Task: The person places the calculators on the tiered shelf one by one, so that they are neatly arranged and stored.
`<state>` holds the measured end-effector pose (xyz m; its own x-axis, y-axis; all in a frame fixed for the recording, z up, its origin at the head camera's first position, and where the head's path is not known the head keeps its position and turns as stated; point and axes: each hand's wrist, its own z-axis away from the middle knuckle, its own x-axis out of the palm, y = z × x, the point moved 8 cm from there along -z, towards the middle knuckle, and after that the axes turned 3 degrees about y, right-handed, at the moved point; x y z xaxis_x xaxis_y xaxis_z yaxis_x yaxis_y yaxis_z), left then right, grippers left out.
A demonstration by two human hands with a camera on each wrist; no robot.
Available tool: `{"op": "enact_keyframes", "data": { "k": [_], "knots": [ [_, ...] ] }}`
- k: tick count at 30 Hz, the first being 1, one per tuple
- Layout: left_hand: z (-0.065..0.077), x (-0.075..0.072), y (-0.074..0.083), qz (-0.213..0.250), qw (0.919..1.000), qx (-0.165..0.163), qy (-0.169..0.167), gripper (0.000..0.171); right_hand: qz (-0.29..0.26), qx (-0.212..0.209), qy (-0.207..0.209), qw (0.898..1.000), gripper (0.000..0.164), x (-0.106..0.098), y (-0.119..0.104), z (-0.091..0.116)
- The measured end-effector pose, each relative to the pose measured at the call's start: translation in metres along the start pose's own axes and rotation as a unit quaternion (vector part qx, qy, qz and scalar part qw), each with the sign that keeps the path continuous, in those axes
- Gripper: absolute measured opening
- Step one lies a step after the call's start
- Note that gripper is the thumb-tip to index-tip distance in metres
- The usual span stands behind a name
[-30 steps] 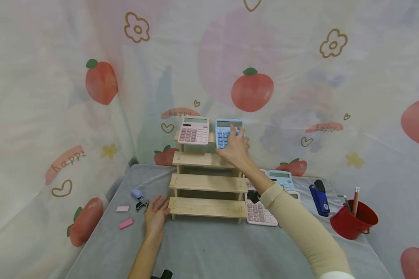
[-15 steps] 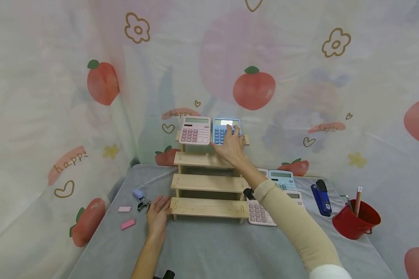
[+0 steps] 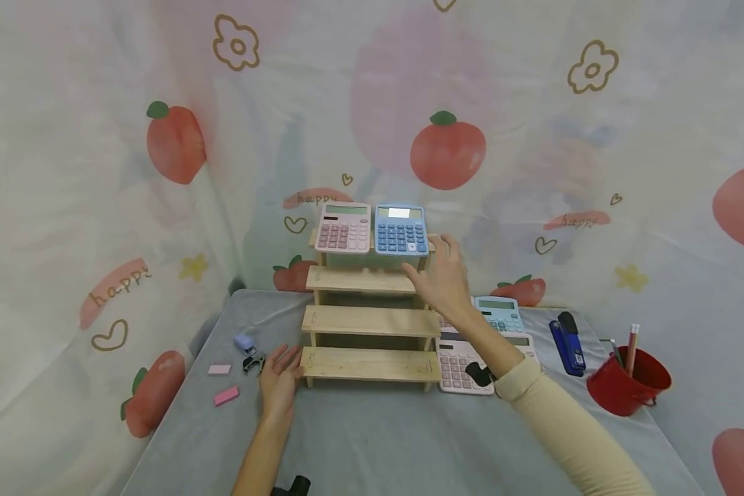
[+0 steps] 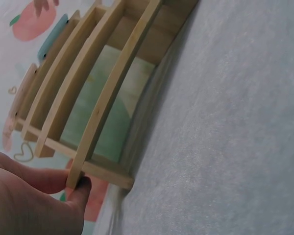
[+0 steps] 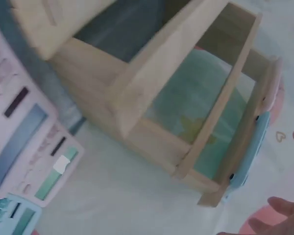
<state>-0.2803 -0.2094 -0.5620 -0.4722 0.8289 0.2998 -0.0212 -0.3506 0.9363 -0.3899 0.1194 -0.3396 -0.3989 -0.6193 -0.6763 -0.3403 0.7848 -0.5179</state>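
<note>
A wooden step stand (image 3: 372, 320) with several tiers stands on the cloth. My left hand (image 3: 279, 382) is at the left end of its lowest tier; in the left wrist view its thumb and finger (image 4: 81, 196) pinch the board's end. On the top tier a pink calculator (image 3: 343, 227) leans beside a blue calculator (image 3: 400, 231). My right hand (image 3: 443, 275) is just to the right of and below the blue calculator, fingers spread and holding nothing. The right wrist view shows its fingertips apart from the blue calculator's edge (image 5: 250, 149).
Right of the stand lie several pink and blue calculators (image 3: 465, 368), partly hidden by my right arm. Farther right are a blue stapler (image 3: 568, 344) and a red bucket (image 3: 626, 382) with a pencil. Pink erasers (image 3: 226, 395) and a small lilac object (image 3: 244, 344) lie at the left.
The blue calculator has shifted slightly left onto the top tier beside the pink one. My right hand has let go of it and moved away to the right. My left hand stays put.
</note>
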Motion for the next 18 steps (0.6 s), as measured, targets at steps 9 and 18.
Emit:
{"op": "enact_keyframes", "data": {
  "k": [9, 18],
  "knots": [
    [-0.003, 0.000, 0.003, 0.009, 0.9999, 0.004, 0.004, 0.074, -0.015, -0.002, -0.036, 0.999, 0.077, -0.025, 0.045, 0.051],
    [-0.001, 0.001, -0.001, 0.002, 1.0000, -0.003, -0.006, 0.074, 0.039, 0.013, -0.052, 0.998, 0.078, -0.047, 0.104, 0.103]
  ]
}}
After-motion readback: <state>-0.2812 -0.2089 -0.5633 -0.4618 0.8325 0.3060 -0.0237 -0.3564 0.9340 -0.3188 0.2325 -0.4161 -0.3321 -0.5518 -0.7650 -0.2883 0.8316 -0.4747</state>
